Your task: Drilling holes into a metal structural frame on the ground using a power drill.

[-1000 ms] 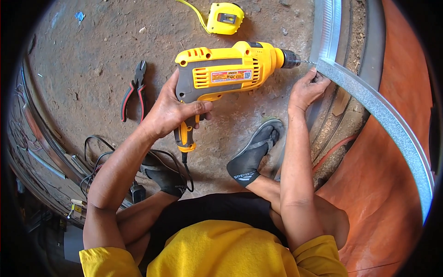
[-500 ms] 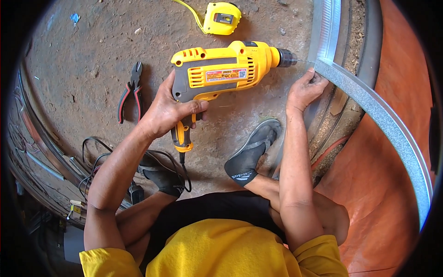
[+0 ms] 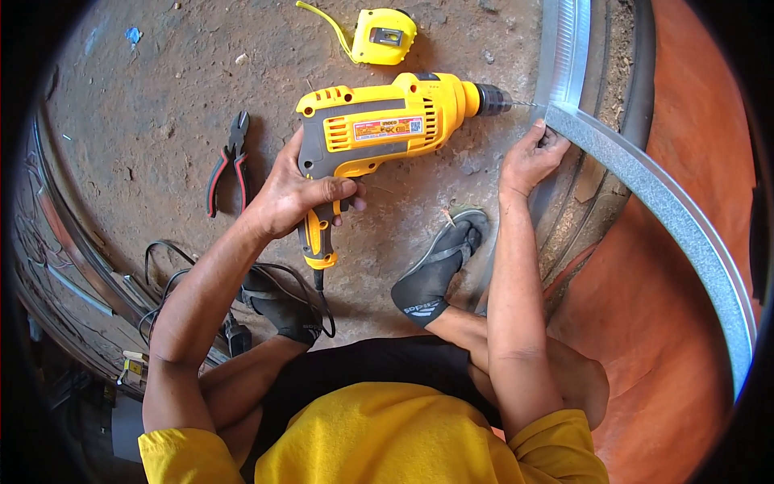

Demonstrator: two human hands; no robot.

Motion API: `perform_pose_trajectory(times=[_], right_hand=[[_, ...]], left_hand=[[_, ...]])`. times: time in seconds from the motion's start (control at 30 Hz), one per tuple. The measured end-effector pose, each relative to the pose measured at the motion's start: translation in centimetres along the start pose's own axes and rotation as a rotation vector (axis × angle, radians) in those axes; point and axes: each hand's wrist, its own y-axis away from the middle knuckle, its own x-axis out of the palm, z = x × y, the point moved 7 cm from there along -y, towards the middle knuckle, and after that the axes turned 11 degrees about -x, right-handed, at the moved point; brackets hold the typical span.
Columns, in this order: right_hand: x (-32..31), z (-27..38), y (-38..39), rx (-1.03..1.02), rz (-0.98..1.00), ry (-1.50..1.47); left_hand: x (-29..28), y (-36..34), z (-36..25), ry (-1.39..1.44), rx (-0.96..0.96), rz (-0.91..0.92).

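Observation:
My left hand (image 3: 290,198) is wrapped round the grip of a yellow and dark grey corded power drill (image 3: 379,125), which lies on its side with its chuck to the right. A thin drill bit (image 3: 526,103) reaches from the chuck to the corner where two galvanized metal profiles meet; whether it touches is hard to tell. At that corner my right hand (image 3: 532,157) pinches the end of the curved-looking nearer metal profile (image 3: 645,165). The other ribbed metal profile (image 3: 567,56) runs away toward the far edge.
A yellow tape measure (image 3: 384,36) with its tape partly out lies beyond the drill. Red and black pliers (image 3: 230,165) rest on the dirty floor left of my hand. The black power cord (image 3: 325,310) loops near my feet. An orange sheet (image 3: 645,339) spreads at right.
The whole view has shifted slightly. My left fingertips show a little farther out beside the drill's trigger, and the bit's spiral shows more clearly. The right hand keeps its pinch.

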Motion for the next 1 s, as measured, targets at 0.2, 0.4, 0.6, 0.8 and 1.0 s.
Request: perform_pose_trajectory(times=[0.2, 0.4, 0.6, 0.8, 1.0], right_hand=[[0.1, 0.4, -0.1, 0.011, -0.034, -0.041], [-0.3, 0.0, -0.1, -0.03, -0.05, 0.042], [-0.7, -0.1, 0.7, -0.04, -0.074, -0.031], [-0.6, 11.3, 5.8, 0.069, -0.107, 0.043], [5.5, 18.8, 4.9, 0.818, 0.243, -1.547]], left_hand=[[0.1, 1.3, -0.6, 0.056, 0.006, 0.012], [0.2, 3.6, -1.7, 0.065, 0.035, 0.05], [0.2, 5.4, -2.1, 0.119, 0.098, 0.096], [-0.6, 6.8, -2.1, 0.17, 0.144, 0.091], [0.5, 8.2, -3.3, -0.041, 0.247, 0.03]])
